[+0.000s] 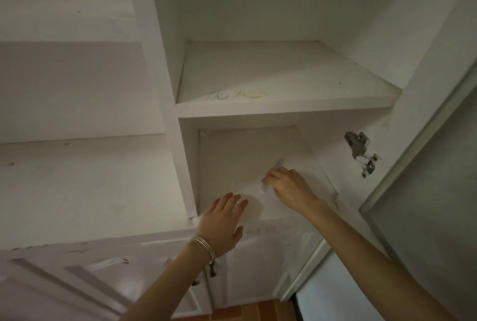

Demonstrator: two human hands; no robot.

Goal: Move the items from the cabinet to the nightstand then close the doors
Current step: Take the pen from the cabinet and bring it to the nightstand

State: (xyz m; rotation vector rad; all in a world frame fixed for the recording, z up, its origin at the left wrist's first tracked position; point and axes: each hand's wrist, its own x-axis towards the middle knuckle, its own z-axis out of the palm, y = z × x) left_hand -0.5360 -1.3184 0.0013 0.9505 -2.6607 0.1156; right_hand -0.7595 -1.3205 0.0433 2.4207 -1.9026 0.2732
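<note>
While my right hand (286,187) pinches a small pale item (271,177) in the lower cabinet (260,109) compartment, my left hand (222,222) hovers open and empty; next I carry it to the nightstand, which is out of view.

You face a cabinet (165,67) of white-painted wood, matt and scuffed. Its upper shelf (278,72) carries faint blue and yellow scribbles. The hinge (357,144) on the right wall is bare grey metal. Thin, shiny metal bangles (205,244) ring your left wrist. The floor (247,310) looks like reddish wood.
</note>
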